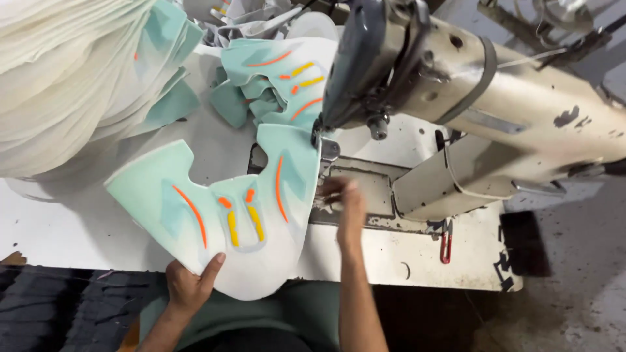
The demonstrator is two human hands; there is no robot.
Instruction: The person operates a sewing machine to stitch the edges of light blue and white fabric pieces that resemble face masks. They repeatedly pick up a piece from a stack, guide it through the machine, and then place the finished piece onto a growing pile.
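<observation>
While the shoe upper panel (222, 215) is fed to the sewing machine (456, 98), it is steadied.
Its 6 o'clock edge is pinched by the left hand (189, 283); the right hand (345, 199), fingers loosely extended and holding nothing, rests at 3 o'clock.

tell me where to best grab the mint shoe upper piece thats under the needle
Judging by its pose, pinch the wide white bottom edge of the mint shoe upper piece, coming from the near table edge as the left hand does. That curved rim overhangs the table, while the narrow far tip lies under the sewing machine.

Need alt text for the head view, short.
Left hand grips the near edge of a mint-and-white shoe upper fed under a sewing machine; right hand rests by the needle plate. Similar pieces pile behind.
</observation>
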